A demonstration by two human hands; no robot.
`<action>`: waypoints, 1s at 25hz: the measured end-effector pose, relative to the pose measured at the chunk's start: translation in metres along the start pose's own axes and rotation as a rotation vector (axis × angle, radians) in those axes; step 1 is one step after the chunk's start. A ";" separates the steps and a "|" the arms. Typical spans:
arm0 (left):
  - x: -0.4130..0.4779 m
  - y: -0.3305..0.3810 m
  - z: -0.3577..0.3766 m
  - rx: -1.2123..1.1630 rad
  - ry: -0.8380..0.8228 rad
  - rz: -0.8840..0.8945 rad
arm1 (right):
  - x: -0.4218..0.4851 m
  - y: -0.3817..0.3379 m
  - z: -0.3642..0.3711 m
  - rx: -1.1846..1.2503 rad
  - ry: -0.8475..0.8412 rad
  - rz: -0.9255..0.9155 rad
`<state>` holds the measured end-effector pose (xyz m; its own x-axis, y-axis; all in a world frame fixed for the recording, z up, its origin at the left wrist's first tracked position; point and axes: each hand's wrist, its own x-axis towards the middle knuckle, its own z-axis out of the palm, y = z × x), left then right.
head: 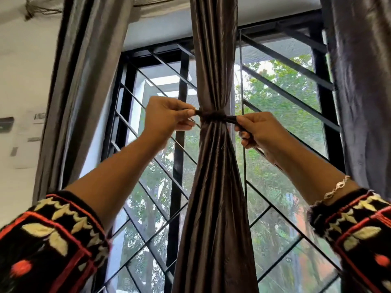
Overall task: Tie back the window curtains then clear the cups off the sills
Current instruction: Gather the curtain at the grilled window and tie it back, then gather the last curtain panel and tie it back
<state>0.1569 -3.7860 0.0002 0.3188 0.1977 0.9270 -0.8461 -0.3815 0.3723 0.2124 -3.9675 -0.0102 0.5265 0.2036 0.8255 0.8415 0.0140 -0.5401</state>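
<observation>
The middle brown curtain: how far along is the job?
Done: glossy brown middle curtain gathered, dark fabric tie wrapped around it. In hand: left hand and right hand pinch the tie's ends. Left: grey left curtain and grey right curtain hang loose; no cups or sills in view.

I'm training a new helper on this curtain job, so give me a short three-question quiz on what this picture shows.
1. True or false: the tie is wrapped around the middle curtain.
2. What do the left hand and right hand pinch? A) a cup B) the ends of the tie C) nothing
3. Which wrist wears the bracelet?
Key: 1 true. 2 B, one end in each grip. 3 the right.
</observation>
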 end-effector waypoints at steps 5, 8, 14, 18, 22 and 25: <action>0.000 -0.013 -0.002 -0.023 0.069 -0.068 | -0.001 0.011 -0.001 0.018 0.051 0.037; -0.017 -0.027 0.010 -0.040 0.080 -0.056 | -0.009 0.022 0.009 -0.037 0.092 0.018; -0.092 -0.075 0.027 0.213 -0.003 -0.061 | -0.044 0.064 0.029 -0.290 0.181 -0.031; -0.148 -0.107 0.032 0.439 0.009 -0.020 | -0.093 0.110 0.051 -0.511 0.220 -0.081; -0.212 -0.132 0.031 0.625 -0.003 -0.005 | -0.151 0.162 0.066 -0.701 0.200 -0.055; -0.258 -0.142 0.031 0.739 0.026 0.088 | -0.197 0.191 0.077 -0.765 0.222 -0.022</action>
<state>0.2082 -3.8105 -0.2907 0.2454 0.1559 0.9568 -0.3571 -0.9031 0.2387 0.2601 -3.9298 -0.2881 0.4532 0.0103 0.8913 0.6594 -0.6767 -0.3275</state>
